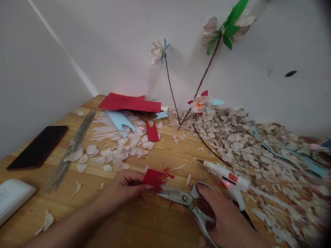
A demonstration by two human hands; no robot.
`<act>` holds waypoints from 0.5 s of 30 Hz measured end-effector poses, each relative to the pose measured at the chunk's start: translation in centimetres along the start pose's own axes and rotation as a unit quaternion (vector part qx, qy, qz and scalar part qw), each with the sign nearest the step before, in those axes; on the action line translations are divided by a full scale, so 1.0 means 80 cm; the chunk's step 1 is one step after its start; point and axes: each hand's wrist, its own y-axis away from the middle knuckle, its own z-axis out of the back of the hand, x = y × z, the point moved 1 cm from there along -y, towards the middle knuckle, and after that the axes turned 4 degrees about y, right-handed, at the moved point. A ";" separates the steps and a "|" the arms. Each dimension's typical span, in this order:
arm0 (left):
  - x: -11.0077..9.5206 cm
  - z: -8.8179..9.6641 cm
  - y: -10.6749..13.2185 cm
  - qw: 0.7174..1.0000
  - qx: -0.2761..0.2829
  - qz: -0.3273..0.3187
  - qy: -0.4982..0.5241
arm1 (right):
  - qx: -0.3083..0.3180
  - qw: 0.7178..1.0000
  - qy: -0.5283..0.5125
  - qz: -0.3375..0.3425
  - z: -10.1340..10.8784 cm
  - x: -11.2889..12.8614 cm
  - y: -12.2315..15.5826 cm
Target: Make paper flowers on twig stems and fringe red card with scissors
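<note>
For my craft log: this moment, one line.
left hand: fringed red paper | right hand: silver metal scissors | beside: white glue gun

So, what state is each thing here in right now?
Left hand: pinching the red paper.
Red paper: cut into a fringe at one end.
Right hand: gripping the scissors.
Scissors: blades beside the red paper.
Hot glue gun: lying on the table, red light lit.
Phone: lying flat, dark.
</note>
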 end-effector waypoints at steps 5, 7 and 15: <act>0.002 0.003 -0.001 1.000 0.004 -0.004 -0.019 | 0.012 1.000 -0.012 0.001 0.000 0.000 0.001; 0.004 0.004 -0.001 1.000 0.003 -0.007 -0.021 | 0.012 1.000 -0.011 0.009 -0.001 -0.001 0.001; 0.000 0.001 0.000 1.000 0.005 -0.001 -0.017 | 0.026 1.000 -0.007 0.013 0.001 -0.002 0.002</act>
